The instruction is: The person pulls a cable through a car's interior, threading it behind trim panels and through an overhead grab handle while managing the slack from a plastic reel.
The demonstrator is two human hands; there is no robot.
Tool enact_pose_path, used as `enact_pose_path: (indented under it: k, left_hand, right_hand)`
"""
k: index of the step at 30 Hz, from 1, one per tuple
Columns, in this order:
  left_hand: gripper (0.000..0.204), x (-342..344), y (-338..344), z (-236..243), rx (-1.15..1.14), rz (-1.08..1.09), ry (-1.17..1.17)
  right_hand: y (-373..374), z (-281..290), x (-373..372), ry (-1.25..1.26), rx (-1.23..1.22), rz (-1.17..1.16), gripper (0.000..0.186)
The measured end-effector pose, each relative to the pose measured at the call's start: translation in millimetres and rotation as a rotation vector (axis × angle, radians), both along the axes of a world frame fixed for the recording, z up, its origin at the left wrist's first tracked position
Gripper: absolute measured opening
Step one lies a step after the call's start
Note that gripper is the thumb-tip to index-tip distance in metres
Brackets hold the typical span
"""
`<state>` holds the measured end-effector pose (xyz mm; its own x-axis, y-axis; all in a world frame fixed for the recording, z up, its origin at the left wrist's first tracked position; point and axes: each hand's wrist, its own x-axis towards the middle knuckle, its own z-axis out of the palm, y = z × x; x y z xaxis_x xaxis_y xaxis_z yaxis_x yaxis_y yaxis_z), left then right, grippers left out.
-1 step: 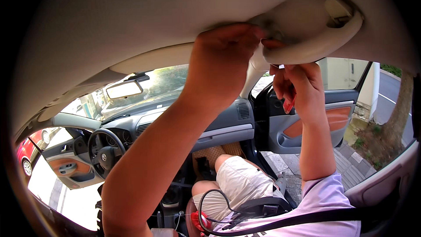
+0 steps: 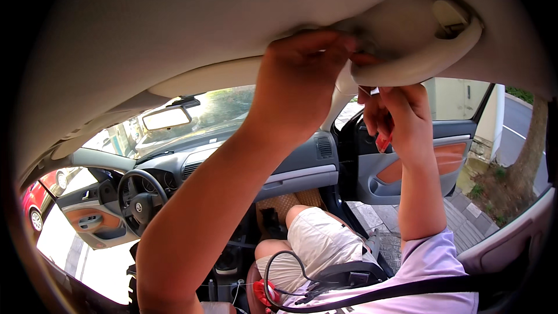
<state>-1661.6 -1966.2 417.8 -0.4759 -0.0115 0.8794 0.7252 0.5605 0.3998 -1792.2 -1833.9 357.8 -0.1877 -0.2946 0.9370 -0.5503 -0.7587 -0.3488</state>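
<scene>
A beige grab handle point(image 2: 418, 67) hangs from the car's headliner at the upper right. My left hand point(image 2: 308, 64) is raised to its left end, thumb and fingers closed together there; what they pinch is hidden in shadow. Just under the handle, my right hand point(image 2: 401, 110) has its fingers curled round a small red object point(image 2: 383, 142), only part of which shows below the fingers. A thin pale line point(image 2: 364, 89) shows between the handle and my right fingertips. At the handle's far right end, the mount cover point(image 2: 449, 14) stands out from its recess.
Ahead are a folded sun visor point(image 2: 203, 75), a rear-view mirror point(image 2: 166, 118), the dashboard and a steering wheel point(image 2: 141, 203) at left. The front passenger door point(image 2: 407, 160) stands ajar. A black strap point(image 2: 407, 292) crosses my lap beside a looped cable point(image 2: 268, 270) and a red item point(image 2: 264, 293).
The whole scene sits slightly more to the right in the picture. Both hands keep nearly the same place at the grab handle.
</scene>
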Motion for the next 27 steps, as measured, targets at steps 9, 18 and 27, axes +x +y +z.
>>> enact_pose_path:
  k: [9, 18, 27]
  left_hand:
    - [0.027, -3, -3, 13, -0.205, -0.074, -0.090]
    - [0.021, 7, -1, 12, -0.251, 0.037, -0.077]
    - [0.025, 7, 10, 18, -0.389, 0.140, -0.132]
  right_hand:
    - [-5, 10, 19, -0.312, -0.025, -0.117, 0.023]
    - [-28, -25, 10, -0.124, -0.308, -0.426, 0.026]
    - [-3, -17, 10, -0.041, -0.350, -0.484, 0.028]
